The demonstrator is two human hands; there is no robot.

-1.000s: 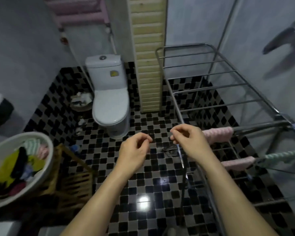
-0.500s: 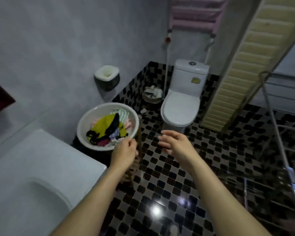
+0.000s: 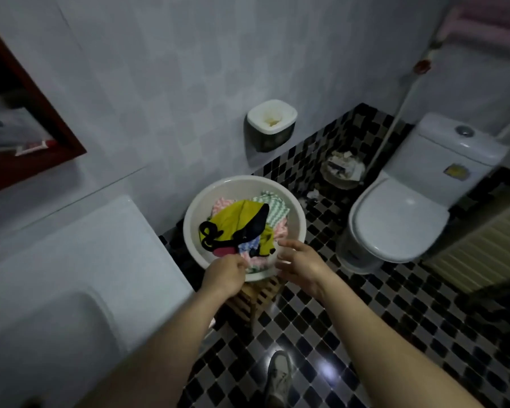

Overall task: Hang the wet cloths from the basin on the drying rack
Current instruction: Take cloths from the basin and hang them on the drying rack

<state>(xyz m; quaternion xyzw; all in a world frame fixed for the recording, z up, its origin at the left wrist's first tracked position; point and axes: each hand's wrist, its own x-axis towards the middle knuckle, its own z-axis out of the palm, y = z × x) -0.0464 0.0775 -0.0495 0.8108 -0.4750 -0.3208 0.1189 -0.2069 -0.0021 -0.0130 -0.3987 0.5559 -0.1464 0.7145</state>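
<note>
A white round basin (image 3: 206,198) stands on a wooden stool (image 3: 255,298) beside the wall. It holds several wet cloths: a yellow one with black trim (image 3: 233,219) on top, a green-and-white striped one (image 3: 273,206) behind, pink ones at the sides. My left hand (image 3: 226,273) is at the basin's near rim, fingers pinched on a pink and blue cloth (image 3: 249,251) at the pile's front. My right hand (image 3: 299,265) hovers just right of the rim, fingers spread, holding nothing. The drying rack is out of view.
A white tub or counter (image 3: 71,260) fills the lower left. A toilet (image 3: 401,213) stands to the right, with a small waste bin (image 3: 340,169) beside it. A wall-mounted box (image 3: 271,125) hangs above the basin. My shoe (image 3: 277,378) rests on the checkered floor.
My view has swung left from the drying rack to the basin. Both hands have reached forward; the left hand has closed on a cloth at the basin's front.
</note>
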